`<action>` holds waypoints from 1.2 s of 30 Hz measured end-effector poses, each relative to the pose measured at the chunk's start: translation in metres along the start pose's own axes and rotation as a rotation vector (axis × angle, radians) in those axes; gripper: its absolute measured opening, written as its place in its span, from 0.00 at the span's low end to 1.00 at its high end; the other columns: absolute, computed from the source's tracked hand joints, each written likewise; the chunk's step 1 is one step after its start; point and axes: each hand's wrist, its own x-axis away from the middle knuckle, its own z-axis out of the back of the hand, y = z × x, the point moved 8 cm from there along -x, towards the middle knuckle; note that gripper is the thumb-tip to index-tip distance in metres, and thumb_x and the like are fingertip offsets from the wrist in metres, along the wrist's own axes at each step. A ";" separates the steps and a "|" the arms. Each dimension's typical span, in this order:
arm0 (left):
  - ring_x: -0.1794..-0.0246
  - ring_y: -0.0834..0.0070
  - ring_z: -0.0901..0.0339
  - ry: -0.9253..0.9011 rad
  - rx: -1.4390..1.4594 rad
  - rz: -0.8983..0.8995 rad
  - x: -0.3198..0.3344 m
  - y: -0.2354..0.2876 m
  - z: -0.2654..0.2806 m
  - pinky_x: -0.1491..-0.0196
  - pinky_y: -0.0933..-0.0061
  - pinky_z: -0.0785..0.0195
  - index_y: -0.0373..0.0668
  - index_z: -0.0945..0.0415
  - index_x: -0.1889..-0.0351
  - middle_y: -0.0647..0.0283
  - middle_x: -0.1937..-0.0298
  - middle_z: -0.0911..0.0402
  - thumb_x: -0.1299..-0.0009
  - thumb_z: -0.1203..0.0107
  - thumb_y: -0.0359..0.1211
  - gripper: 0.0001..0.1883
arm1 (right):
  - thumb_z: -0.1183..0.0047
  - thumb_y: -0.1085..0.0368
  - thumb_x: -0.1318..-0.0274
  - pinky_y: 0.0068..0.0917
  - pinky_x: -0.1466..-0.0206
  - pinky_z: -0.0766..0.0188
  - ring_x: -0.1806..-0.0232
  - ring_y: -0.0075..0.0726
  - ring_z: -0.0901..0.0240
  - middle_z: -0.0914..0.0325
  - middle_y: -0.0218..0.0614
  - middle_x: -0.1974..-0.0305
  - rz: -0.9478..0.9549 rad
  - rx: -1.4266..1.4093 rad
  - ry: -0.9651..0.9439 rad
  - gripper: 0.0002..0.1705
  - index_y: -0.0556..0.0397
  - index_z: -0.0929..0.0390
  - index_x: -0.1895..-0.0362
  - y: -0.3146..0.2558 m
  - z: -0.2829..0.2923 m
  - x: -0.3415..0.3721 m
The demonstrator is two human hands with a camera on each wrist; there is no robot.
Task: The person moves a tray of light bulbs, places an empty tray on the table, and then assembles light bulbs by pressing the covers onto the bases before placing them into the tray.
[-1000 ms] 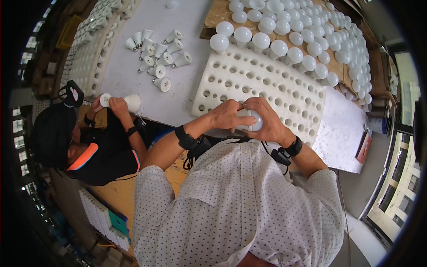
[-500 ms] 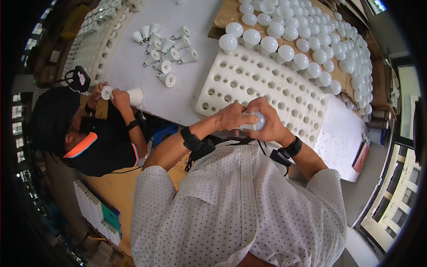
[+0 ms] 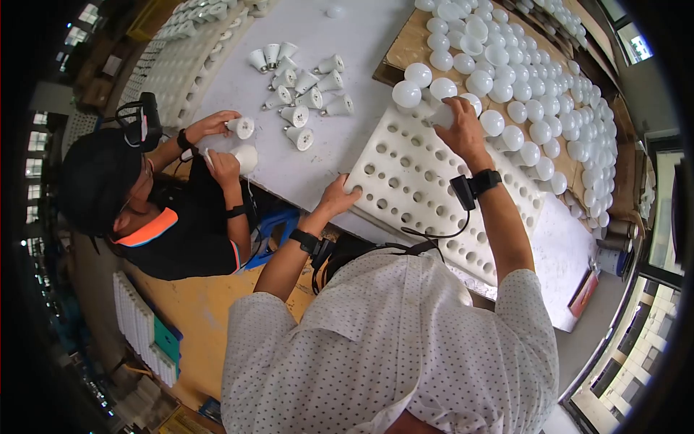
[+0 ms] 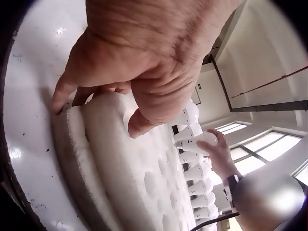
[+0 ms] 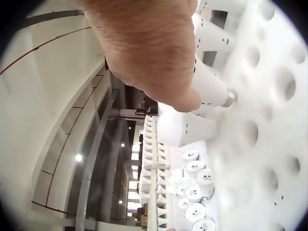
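Observation:
My right hand (image 3: 463, 134) grips a white LED bulb (image 5: 209, 84) over the far row of the white foam tray (image 3: 426, 173). In the right wrist view, the bulb's metal screw base points down at the tray surface, close to its holes. Standing bulbs (image 3: 491, 122) line the tray's far edge on both sides of the held one. My left hand (image 3: 336, 199) grips the tray's near left corner; in the left wrist view its thumb lies on top, with the other fingers around the edge (image 4: 77, 125).
Many finished bulbs (image 3: 538, 132) crowd a cardboard-covered board behind the tray. Several loose lamp bases (image 3: 295, 116) lie on the white table (image 3: 238, 94) to the left. Another person (image 3: 159, 210) sits there, handling a lamp base (image 3: 241, 128). A cable (image 3: 434, 235) hangs from my right wrist over the tray.
Both hands held the bulb together at the tray's near edge. The right hand has carried it forward to the far row; the left has let go and moved left to the tray's corner.

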 end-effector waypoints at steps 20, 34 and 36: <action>0.65 0.62 0.23 0.117 0.033 0.097 -0.018 -0.019 0.004 0.58 0.68 0.33 0.37 0.25 0.58 0.52 0.66 0.21 0.44 0.47 0.42 0.21 | 0.54 0.57 0.52 0.29 0.64 0.33 0.59 0.33 0.36 0.32 0.43 0.59 -1.206 -0.678 0.164 0.26 0.60 0.36 0.50 0.190 0.039 0.441; 0.67 0.75 0.26 0.087 0.279 0.194 -0.022 -0.042 0.017 0.65 0.76 0.32 0.33 0.28 0.56 0.59 0.64 0.23 0.45 0.47 0.28 0.17 | 0.54 0.63 0.46 0.22 0.69 0.31 0.67 0.24 0.31 0.27 0.35 0.63 -1.131 -0.861 0.413 0.21 0.61 0.34 0.50 0.182 0.001 0.414; 0.68 0.76 0.26 0.079 0.289 0.210 -0.017 -0.040 0.013 0.66 0.77 0.32 0.33 0.27 0.57 0.60 0.65 0.23 0.45 0.47 0.27 0.17 | 0.55 0.64 0.47 0.22 0.67 0.33 0.68 0.25 0.31 0.26 0.35 0.64 -1.045 -0.758 0.444 0.19 0.63 0.32 0.52 0.187 0.010 0.415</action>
